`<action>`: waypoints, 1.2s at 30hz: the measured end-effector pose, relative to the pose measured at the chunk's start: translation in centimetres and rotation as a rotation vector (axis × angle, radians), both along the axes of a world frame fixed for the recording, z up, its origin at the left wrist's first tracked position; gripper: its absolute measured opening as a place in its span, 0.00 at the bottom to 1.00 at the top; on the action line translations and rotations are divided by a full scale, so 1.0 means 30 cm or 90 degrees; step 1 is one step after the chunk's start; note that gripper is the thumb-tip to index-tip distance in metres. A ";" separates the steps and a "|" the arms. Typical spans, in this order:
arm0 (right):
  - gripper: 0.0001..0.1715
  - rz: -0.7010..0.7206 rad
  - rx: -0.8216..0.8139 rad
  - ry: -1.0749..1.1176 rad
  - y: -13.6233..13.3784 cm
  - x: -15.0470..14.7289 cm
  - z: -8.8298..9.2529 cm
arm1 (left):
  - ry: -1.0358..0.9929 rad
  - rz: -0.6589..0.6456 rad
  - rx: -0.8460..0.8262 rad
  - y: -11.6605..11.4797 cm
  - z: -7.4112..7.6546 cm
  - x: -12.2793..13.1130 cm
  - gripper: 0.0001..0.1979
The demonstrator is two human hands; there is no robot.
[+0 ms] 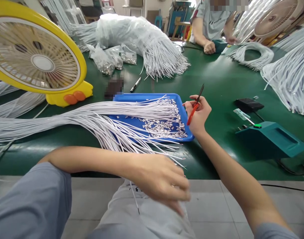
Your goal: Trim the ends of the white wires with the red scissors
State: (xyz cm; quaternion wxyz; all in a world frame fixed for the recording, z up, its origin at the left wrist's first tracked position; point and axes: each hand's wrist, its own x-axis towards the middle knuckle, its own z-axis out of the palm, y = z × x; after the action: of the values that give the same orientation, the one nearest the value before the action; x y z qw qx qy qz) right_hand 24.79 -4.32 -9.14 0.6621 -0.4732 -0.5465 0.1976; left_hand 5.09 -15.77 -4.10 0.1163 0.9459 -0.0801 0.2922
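My right hand (199,114) holds red-handled scissors (193,113) at the tray's right edge, their dark blades pointing up. My left hand (162,181) hangs in front of the table edge, above my lap; its fingers are bent and smeared by motion, so whether they grip anything is unclear. A thick bundle of white cables (92,113) runs in from the left, its loose ends fanned over a blue tray (152,97). Many small silvery metal pieces (164,127) lie in the tray. One thin cable (135,198) dangles below my left forearm, over my lap.
A yellow fan (43,63) stands left. Behind the tray lie a pen (135,85), bags of metal parts (107,63) and a plastic-wrapped cable bundle (142,39). A teal device (272,139) and more cables (293,69) are right. Another person (211,25) sits across the table.
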 end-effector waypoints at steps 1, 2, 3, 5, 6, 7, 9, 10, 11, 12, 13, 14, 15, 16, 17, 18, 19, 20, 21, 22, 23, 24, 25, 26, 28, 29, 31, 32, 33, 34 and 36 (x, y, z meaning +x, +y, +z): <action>0.08 -0.002 0.003 0.003 0.000 0.000 0.001 | -0.009 0.040 -0.003 0.038 0.014 -0.006 0.10; 0.08 -0.004 0.005 0.007 0.000 0.000 0.001 | -0.049 0.112 -0.023 0.086 0.029 -0.018 0.10; 0.08 -0.006 0.007 0.015 0.001 0.001 0.001 | -0.037 0.216 -0.035 0.141 0.044 -0.033 0.11; 0.08 -0.006 0.005 0.030 0.001 0.001 -0.002 | 0.099 0.449 -0.048 0.254 0.064 -0.070 0.11; 0.08 -0.006 0.003 0.037 0.002 0.001 -0.004 | 0.217 0.521 -0.025 0.304 0.067 -0.089 0.11; 0.08 -0.005 0.002 0.043 0.003 0.001 -0.007 | 0.342 0.564 0.002 0.345 0.065 -0.106 0.10; 0.08 -0.004 0.003 0.048 0.004 0.001 -0.014 | 0.502 0.606 0.033 0.399 0.049 -0.128 0.07; 0.08 -0.006 0.006 0.049 0.005 0.000 -0.017 | 0.539 0.610 0.038 0.413 0.038 -0.132 0.07; 0.08 -0.009 0.010 0.049 0.005 -0.001 -0.019 | 0.555 0.612 0.039 0.420 0.028 -0.133 0.07; 0.08 -0.010 0.011 0.049 0.005 -0.002 -0.020 | 0.557 0.611 0.039 0.421 0.019 -0.131 0.08; 0.08 -0.011 0.011 0.047 0.004 -0.003 -0.021 | 0.553 0.610 0.040 0.420 0.013 -0.127 0.09; 0.08 -0.012 0.011 0.045 0.003 -0.004 -0.021 | 0.549 0.610 0.042 0.418 0.009 -0.122 0.10; 0.08 -0.012 0.013 0.041 0.002 -0.005 -0.020 | 0.547 0.611 0.045 0.415 0.008 -0.118 0.12; 0.08 -0.011 0.016 0.034 0.001 -0.006 -0.019 | 0.545 0.611 0.048 0.414 0.008 -0.115 0.13; 0.08 -0.013 0.020 0.027 0.000 -0.007 -0.018 | 0.543 0.610 0.052 0.413 0.010 -0.113 0.14; 0.08 -0.016 0.024 0.022 -0.001 -0.007 -0.017 | 0.541 0.609 0.054 0.414 0.012 -0.113 0.14; 0.08 -0.018 0.026 0.020 -0.001 -0.007 -0.015 | 0.540 0.606 0.056 0.417 0.015 -0.114 0.15; 0.07 -0.020 0.026 0.020 -0.001 -0.007 -0.014 | 0.539 0.604 0.057 0.420 0.016 -0.114 0.14; 0.07 -0.022 0.023 0.023 -0.001 -0.006 -0.012 | 0.538 0.601 0.056 0.425 0.017 -0.115 0.14; 0.07 -0.023 0.019 0.026 -0.001 -0.005 -0.011 | 0.537 0.600 0.056 0.429 0.016 -0.116 0.13; 0.07 -0.023 0.016 0.029 -0.001 -0.004 -0.011 | 0.535 0.599 0.055 0.434 0.014 -0.116 0.13; 0.07 -0.023 0.012 0.031 -0.001 -0.003 -0.011 | 0.534 0.599 0.055 0.437 0.011 -0.115 0.12; 0.07 -0.023 0.008 0.031 -0.001 -0.002 -0.012 | 0.533 0.601 0.055 0.440 0.006 -0.114 0.12; 0.07 -0.023 0.005 0.032 -0.001 -0.002 -0.013 | 0.532 0.602 0.054 0.441 0.000 -0.113 0.12; 0.07 -0.020 0.002 0.033 -0.001 -0.002 -0.017 | 0.530 0.603 0.053 0.438 -0.012 -0.109 0.13; 0.07 -0.018 0.003 0.033 -0.002 -0.003 -0.019 | 0.528 0.604 0.056 0.435 -0.019 -0.107 0.13; 0.07 -0.016 0.007 0.032 -0.004 -0.009 -0.021 | 0.523 0.609 0.074 0.426 -0.032 -0.103 0.14; 0.07 -0.016 0.009 0.031 -0.005 -0.012 -0.021 | 0.521 0.611 0.083 0.420 -0.038 -0.100 0.13; 0.07 -0.016 0.010 0.029 -0.007 -0.016 -0.020 | 0.518 0.613 0.090 0.415 -0.043 -0.098 0.13; 0.07 -0.015 0.011 0.028 -0.009 -0.019 -0.018 | 0.515 0.615 0.093 0.410 -0.046 -0.095 0.13; 0.07 -0.012 0.012 0.027 -0.013 -0.025 -0.013 | 0.512 0.623 0.088 0.402 -0.049 -0.090 0.12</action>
State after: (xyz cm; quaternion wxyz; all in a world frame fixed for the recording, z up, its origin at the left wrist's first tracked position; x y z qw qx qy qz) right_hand 24.05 -4.70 -9.53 0.6800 -0.4676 -0.5296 0.1961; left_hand 2.39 -3.71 -5.57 -0.0708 0.9142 0.3923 -0.0724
